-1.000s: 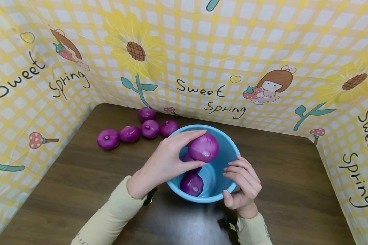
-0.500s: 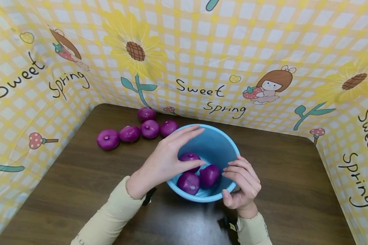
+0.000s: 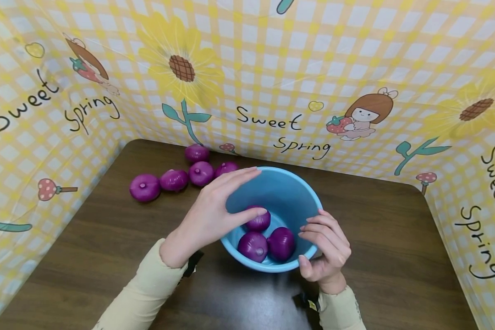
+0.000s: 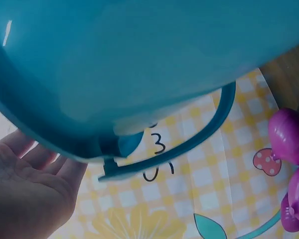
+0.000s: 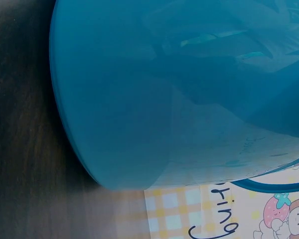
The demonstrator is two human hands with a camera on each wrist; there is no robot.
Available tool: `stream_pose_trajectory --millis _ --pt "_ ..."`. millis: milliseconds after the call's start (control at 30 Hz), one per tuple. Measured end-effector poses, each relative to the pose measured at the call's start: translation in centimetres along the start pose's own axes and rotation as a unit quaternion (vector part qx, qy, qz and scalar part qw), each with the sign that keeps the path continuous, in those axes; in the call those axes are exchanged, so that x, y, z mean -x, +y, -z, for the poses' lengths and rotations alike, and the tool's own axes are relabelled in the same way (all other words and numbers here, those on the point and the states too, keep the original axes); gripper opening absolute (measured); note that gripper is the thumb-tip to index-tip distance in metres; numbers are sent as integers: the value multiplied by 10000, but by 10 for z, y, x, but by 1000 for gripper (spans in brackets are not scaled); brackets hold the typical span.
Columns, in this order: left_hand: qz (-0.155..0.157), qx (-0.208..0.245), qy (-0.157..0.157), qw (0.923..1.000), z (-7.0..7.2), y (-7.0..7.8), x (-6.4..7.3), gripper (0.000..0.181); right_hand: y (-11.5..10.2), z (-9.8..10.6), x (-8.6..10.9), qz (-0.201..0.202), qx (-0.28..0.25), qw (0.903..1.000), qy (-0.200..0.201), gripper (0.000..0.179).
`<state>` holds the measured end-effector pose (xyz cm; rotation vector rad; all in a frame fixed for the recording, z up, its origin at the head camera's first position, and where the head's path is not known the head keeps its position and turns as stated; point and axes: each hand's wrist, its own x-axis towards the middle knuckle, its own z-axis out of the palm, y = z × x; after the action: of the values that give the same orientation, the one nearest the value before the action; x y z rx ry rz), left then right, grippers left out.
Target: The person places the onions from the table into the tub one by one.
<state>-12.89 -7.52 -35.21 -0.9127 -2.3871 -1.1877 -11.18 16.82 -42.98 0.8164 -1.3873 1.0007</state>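
Note:
A blue bucket [image 3: 290,197] stands on the table, with three purple onions inside: one at the back [image 3: 261,222], one at front left [image 3: 253,247] and one at front right [image 3: 282,244]. My left hand [image 3: 210,211] is over the bucket's left rim, fingers and thumb spread apart, holding nothing. Its thumb partly covers the back onion. On the opposite side, my right hand [image 3: 327,247] grips the rim, fingers over the edge and thumb at the front. The left wrist view shows the left hand [image 4: 35,184] beside the bucket wall [image 4: 139,59]; only bucket wall [image 5: 179,99] fills the right one.
Several more purple onions, among them a leftmost onion [image 3: 145,187], lie on the brown table [image 3: 86,256] left of the bucket. The bucket's handle [image 4: 189,147] hangs at its far side. A yellow checked cloth [image 3: 247,68] walls off the back and sides.
My left hand let go of an onion, which dropped into the bucket beside the other two. Afterwards the hand drew back to the left. The right hand stayed on the rim.

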Motion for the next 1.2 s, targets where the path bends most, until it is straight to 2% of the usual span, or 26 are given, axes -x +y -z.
stream_pose_trajectory --millis 667,1200 --pt "-69 -148 792 9967 18 -16 8 68 0 0 -1 42 -25 10000 11 56" --pt "307 -407 1212 9913 34 -34 19 66 -2 -2 -4 6 17 10000 -8 57"
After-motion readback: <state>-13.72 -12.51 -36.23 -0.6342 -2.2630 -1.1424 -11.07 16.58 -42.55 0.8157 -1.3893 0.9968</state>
